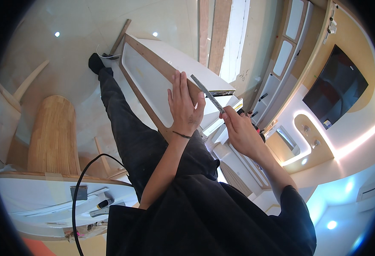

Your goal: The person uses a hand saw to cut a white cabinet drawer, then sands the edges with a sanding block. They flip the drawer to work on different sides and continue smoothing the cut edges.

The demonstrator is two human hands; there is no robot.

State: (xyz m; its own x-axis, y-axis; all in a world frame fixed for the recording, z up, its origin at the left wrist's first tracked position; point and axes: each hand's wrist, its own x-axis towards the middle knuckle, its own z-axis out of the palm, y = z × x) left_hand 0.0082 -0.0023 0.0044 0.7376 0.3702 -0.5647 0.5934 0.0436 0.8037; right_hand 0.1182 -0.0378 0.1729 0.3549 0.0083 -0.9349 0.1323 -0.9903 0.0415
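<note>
A long white panel piece with brown wooden edging [150,54] stands slanted in front of me, beside my leg. My left hand [184,102] rests on its wooden edge near the right end, fingers stretched out and pressed flat. In my right hand [240,130] is a flat grey metal file [207,94], closed in the fingers at its lower end. The file's blade points up and to the left, its tip just right of my left fingertips. Whether the blade touches the edge I cannot tell. The grip end is hidden in my fist.
A slatted wooden bench [53,132] stands at left, near a pale chair [8,102]. Lower left, a white surface [29,194] holds a utility knife [105,204] and strips; a black cable [75,200] curves past. Long boards [220,36] lie ahead. A wall screen [336,86] hangs at right.
</note>
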